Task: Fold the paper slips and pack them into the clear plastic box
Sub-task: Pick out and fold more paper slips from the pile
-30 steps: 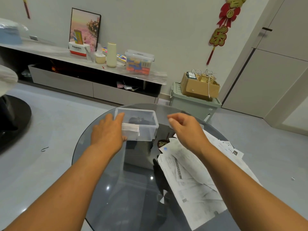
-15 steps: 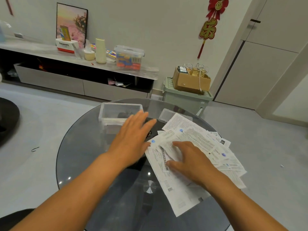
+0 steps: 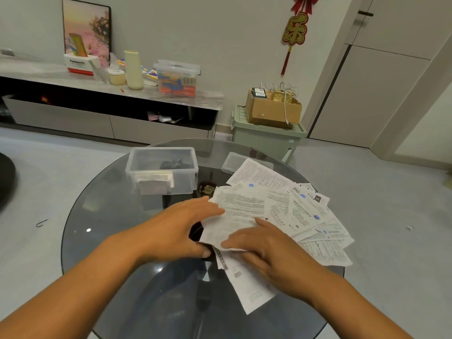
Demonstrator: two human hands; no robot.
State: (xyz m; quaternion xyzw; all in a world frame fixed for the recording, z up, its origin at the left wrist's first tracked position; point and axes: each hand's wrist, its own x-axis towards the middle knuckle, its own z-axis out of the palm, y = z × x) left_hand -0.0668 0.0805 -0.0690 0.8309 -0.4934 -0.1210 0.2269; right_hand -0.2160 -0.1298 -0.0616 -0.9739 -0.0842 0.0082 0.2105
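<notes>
A clear plastic box (image 3: 162, 170) stands open on the round glass table (image 3: 102, 216), with folded slips (image 3: 154, 183) lying against its near wall. A loose heap of printed paper slips (image 3: 288, 211) spreads over the table's right half. My left hand (image 3: 176, 228) and my right hand (image 3: 269, 245) both grip one slip (image 3: 234, 216) at the heap's near left corner. The left fingers pinch its left edge. My right thumb and fingers hold its lower edge, which is lifted off the pile.
The box's clear lid (image 3: 234, 162) lies flat behind the heap, partly covered by paper. Beyond the table stand a low TV cabinet (image 3: 73, 113) with clutter on top and a green storage bin (image 3: 269, 138) carrying a cardboard box. Grey floor surrounds the table.
My left hand left the box and came back to the paper heap. My right hand dropped onto the pile, and both hands now hold one slip with its edge raised.
</notes>
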